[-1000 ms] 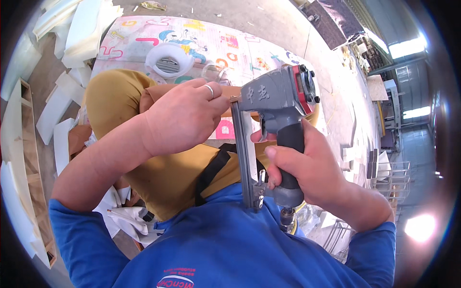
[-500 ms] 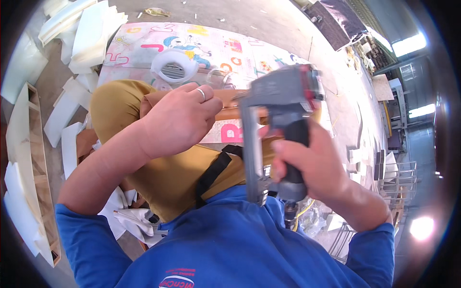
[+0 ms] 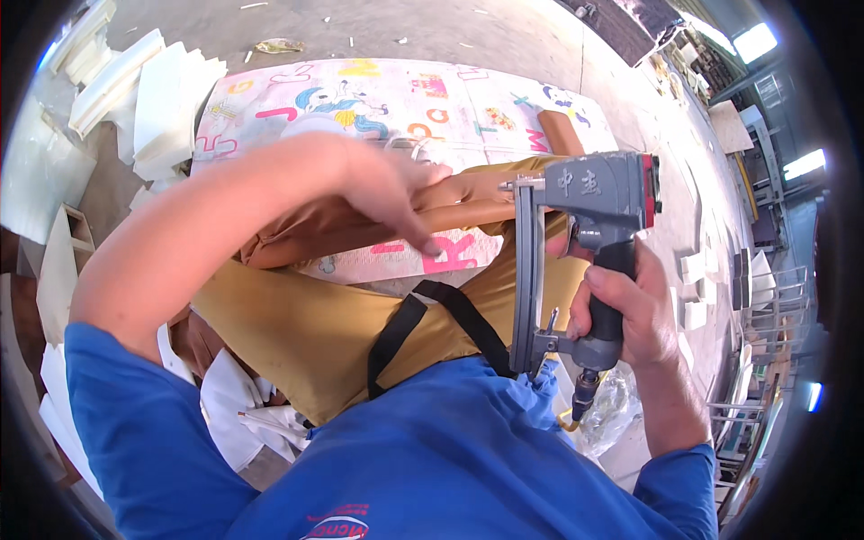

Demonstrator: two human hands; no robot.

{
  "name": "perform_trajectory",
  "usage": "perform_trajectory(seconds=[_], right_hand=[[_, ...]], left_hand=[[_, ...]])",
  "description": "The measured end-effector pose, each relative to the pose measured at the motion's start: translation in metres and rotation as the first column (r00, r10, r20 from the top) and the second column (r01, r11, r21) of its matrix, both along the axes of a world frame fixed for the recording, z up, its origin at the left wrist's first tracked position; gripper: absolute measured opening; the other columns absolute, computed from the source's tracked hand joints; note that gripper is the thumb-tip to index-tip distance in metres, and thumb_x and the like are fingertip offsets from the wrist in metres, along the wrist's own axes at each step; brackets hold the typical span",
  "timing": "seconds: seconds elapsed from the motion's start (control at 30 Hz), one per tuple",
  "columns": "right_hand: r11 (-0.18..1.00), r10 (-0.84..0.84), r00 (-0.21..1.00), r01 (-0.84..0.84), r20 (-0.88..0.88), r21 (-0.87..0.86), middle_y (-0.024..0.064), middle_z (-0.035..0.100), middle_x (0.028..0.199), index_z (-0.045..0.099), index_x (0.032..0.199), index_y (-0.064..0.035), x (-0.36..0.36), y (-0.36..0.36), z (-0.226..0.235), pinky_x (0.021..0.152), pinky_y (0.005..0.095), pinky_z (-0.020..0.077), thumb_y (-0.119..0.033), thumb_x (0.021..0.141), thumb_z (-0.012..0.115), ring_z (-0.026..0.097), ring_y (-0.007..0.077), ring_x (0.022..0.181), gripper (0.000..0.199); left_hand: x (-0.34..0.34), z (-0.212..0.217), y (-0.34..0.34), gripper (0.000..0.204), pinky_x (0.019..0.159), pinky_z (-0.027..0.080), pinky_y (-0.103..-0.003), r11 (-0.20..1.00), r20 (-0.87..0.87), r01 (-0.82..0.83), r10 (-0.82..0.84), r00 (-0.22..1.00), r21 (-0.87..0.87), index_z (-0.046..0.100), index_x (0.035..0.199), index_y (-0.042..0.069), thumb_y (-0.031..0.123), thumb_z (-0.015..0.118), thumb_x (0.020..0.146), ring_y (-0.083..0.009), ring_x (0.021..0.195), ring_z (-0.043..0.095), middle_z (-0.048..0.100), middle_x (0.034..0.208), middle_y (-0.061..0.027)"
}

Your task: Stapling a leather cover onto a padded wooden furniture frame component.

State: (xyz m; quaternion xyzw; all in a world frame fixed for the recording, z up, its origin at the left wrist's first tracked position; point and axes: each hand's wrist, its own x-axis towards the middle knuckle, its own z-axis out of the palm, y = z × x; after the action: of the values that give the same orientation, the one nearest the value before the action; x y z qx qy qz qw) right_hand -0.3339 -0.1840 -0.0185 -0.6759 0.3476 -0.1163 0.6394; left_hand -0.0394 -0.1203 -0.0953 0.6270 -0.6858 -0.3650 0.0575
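My right hand [image 3: 634,301] is wrapped round the black grip of a grey pneumatic staple gun [image 3: 589,184] with a red-edged end. The gun is upright, and its narrow nose points left at a brown upholstery-covered piece [image 3: 477,214] lying across my lap. My left hand [image 3: 391,193] is over this piece, left of the nose, slightly smeared by motion. Its thumb and fingers are apart with nothing between them; whether they touch the cover I cannot tell. A hose fitting [image 3: 585,387] hangs from the gun's lower end.
Under my work lies a pink mat [image 3: 270,99] with letters and cartoon figures. White foam pieces [image 3: 175,108] are heaped at the left, beside a wooden frame [image 3: 76,229]. Clear plastic [image 3: 616,409] lies below the gun. Metal racks [image 3: 765,306] stand at the right.
My left hand has opened from a closed pose and reached right and lower over the brown piece. My right hand has carried the staple gun right and slightly down.
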Motion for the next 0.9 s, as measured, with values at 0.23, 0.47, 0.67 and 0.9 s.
perform_trajectory(seconds=[0.23,0.47,0.67,0.9], right_hand=[[0.993,0.003,0.999,0.002,-0.040,0.120,0.0149,0.065,0.109,0.050,0.122,0.0098,-0.001,-0.004,-0.012,0.058,0.0289,0.0540,-0.005,0.085,0.057,0.062,0.0131,0.060,0.040],[0.983,0.054,0.994,-0.035,-0.100,0.178,0.0067,0.060,0.066,0.056,0.120,0.0076,0.012,-0.011,-0.016,0.058,0.0253,0.0498,-0.005,0.085,0.058,0.059,0.0115,0.057,0.037],[0.976,0.055,0.983,-0.016,-0.175,0.219,0.0054,0.060,0.068,0.057,0.122,0.0043,0.014,-0.009,-0.015,0.059,0.0248,0.0488,-0.002,0.084,0.057,0.059,0.0101,0.059,0.039],[0.991,0.049,0.974,-0.020,-0.220,0.133,0.0033,0.062,0.069,0.057,0.127,0.0003,0.006,0.006,-0.011,0.060,0.0230,0.0469,-0.006,0.088,0.058,0.057,0.0072,0.062,0.040]], left_hand=[[0.004,-0.020,-0.027,0.107,0.118,0.024,-0.036,0.968,-0.170,0.235,-0.218,0.961,0.086,0.012,0.157,0.003,0.053,0.071,0.083,-0.0292,0.146,0.027,0.024,0.159,-0.0232],[0.042,-0.056,-0.061,0.095,0.116,0.026,-0.048,0.862,-0.514,0.056,0.247,0.822,0.504,0.019,0.157,0.008,0.075,0.038,0.092,-0.0254,0.148,0.022,0.021,0.162,-0.0148],[0.004,-0.054,-0.037,0.076,0.120,0.017,-0.041,0.989,-0.467,0.102,-0.041,0.883,0.106,0.017,0.158,0.010,0.059,0.030,0.101,-0.0275,0.151,0.015,0.016,0.163,-0.0151],[-0.003,-0.068,-0.037,0.061,0.121,0.014,-0.039,0.965,-0.425,0.215,-0.259,0.867,-0.151,0.015,0.158,0.015,0.044,0.027,0.106,-0.0322,0.151,0.013,0.012,0.164,-0.0164]])
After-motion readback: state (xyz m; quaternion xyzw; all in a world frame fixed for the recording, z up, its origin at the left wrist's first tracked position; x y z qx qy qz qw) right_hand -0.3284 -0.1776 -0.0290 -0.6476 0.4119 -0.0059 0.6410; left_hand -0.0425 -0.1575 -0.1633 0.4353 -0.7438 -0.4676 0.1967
